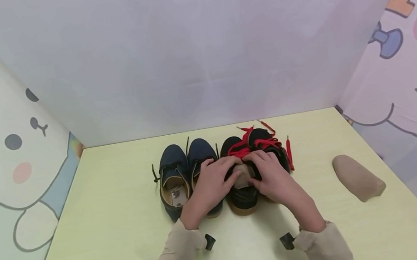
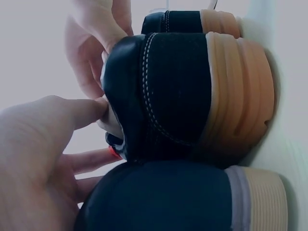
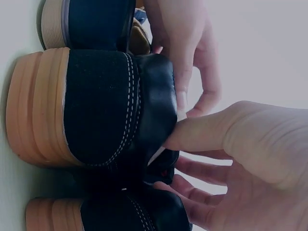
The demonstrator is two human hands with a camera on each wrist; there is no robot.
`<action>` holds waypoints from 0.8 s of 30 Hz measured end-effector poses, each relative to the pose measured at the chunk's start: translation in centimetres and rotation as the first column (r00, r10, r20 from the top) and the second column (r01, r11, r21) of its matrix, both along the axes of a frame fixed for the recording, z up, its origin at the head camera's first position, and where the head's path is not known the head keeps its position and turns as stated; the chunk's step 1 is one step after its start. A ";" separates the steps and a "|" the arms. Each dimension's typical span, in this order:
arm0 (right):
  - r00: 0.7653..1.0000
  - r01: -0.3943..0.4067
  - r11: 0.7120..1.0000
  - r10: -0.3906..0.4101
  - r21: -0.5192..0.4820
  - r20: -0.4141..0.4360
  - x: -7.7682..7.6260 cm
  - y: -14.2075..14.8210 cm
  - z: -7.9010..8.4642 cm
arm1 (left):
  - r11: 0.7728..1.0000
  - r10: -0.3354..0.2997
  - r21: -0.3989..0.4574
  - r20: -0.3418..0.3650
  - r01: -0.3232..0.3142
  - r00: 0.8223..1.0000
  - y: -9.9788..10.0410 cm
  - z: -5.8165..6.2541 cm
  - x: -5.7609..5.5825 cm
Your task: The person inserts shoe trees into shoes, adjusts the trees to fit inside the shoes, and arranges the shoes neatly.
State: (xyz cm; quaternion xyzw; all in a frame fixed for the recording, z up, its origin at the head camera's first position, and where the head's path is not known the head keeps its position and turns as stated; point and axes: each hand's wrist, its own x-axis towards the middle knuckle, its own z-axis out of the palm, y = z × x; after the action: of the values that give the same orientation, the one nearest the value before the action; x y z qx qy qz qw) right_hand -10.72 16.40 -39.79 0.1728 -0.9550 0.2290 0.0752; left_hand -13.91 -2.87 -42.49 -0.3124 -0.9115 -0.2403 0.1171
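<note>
A black shoe (image 1: pixel 243 198) with red laces stands in the middle, heel towards me. A beige insole (image 1: pixel 243 178) sits in its opening, partly hidden inside. From the left, my left hand (image 1: pixel 210 184) pinches the insole, its thumb on the insole's edge in the left wrist view. My right hand (image 1: pixel 277 180) pinches it from the other side, thumb at the shoe's collar and the other fingers bent beyond it in the right wrist view. The matching black shoe (image 1: pixel 256 136) stands close on the right, partly covered by that hand.
Two navy shoes (image 1: pixel 171 155) stand side by side on the left, the nearer one partly behind my left arm. A loose beige insole (image 1: pixel 357 176) lies on the right of the pale yellow table (image 1: pixel 106 239). Printed cloth walls (image 1: pixel 195 49) enclose the back and sides.
</note>
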 end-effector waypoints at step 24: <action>0.982 0.110 0.990 -0.095 0.085 -0.163 -0.6 -0.3 -1.1 | 0.989 0.146 -0.015 0.129 -0.145 0.981 1.3 0.6 0.2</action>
State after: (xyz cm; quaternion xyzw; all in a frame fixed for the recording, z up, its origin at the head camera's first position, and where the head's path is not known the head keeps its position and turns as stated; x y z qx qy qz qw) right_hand -11.33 16.14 -40.90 0.1444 -0.9633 0.1652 0.1545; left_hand -13.69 -1.60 -41.88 -0.2289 -0.9383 -0.2484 0.0742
